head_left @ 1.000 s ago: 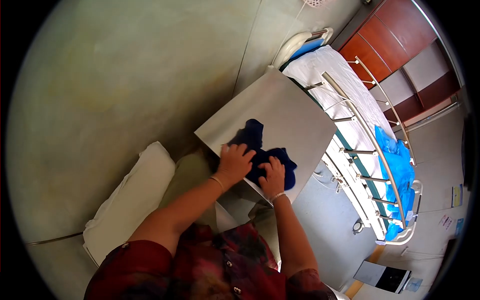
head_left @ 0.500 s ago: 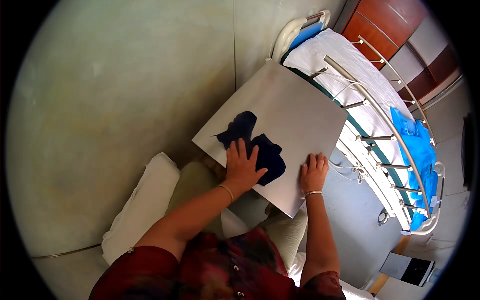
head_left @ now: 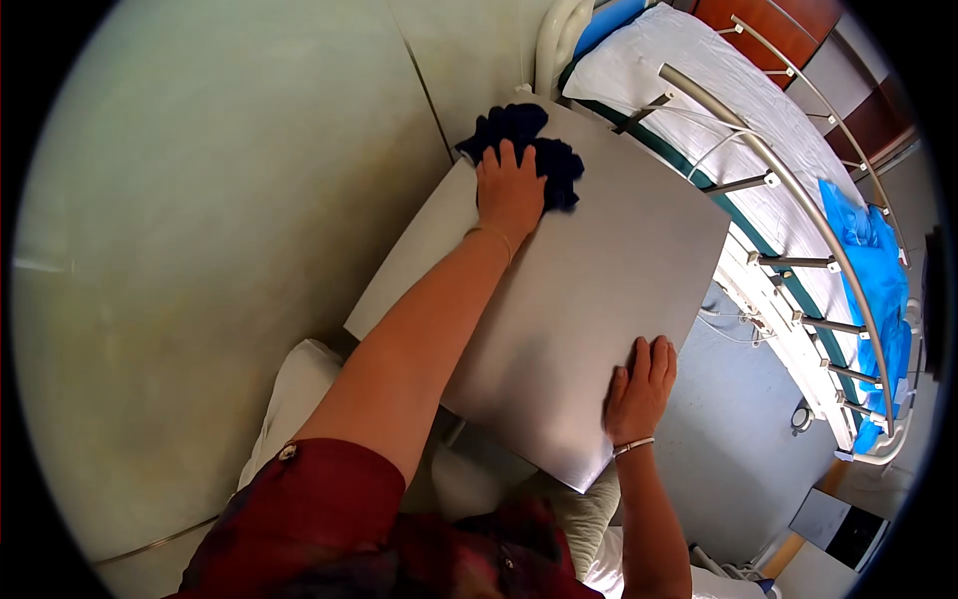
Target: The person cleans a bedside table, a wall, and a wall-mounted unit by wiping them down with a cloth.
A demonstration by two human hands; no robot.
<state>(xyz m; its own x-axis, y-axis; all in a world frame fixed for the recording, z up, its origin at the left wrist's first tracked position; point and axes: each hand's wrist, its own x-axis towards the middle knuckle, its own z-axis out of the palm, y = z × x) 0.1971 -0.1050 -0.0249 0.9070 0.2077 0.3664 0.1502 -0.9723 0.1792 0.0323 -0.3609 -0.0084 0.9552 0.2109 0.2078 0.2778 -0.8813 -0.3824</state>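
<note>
Cloth (head_left: pixel 524 150) under the left hand (head_left: pixel 509 195) was dark navy, plain, no print. Tabletop (head_left: pixel 589 290) was brushed silver-grey, matte sheen. Sleeve (head_left: pixel 299 519) was dark red; shirt front (head_left: pixel 469 549) red-and-dark mottled pattern. Thin gold-tone bracelet at the left wrist, pale silver one by the right hand (head_left: pixel 639 389). Bed sheet (head_left: pixel 718 110) was white, rail (head_left: pixel 788 190) metallic grey, bed frame edge green. Sheet (head_left: pixel 873 270) on the bed was bright blue. Wall (head_left: pixel 200 200) was pale greenish-beige. Cabinet (head_left: pixel 788 15) was reddish-brown wood.

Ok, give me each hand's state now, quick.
Left hand: open, pressed flat on the dark blue cloth.
Right hand: open, flat on the metal tabletop, holding nothing.
</note>
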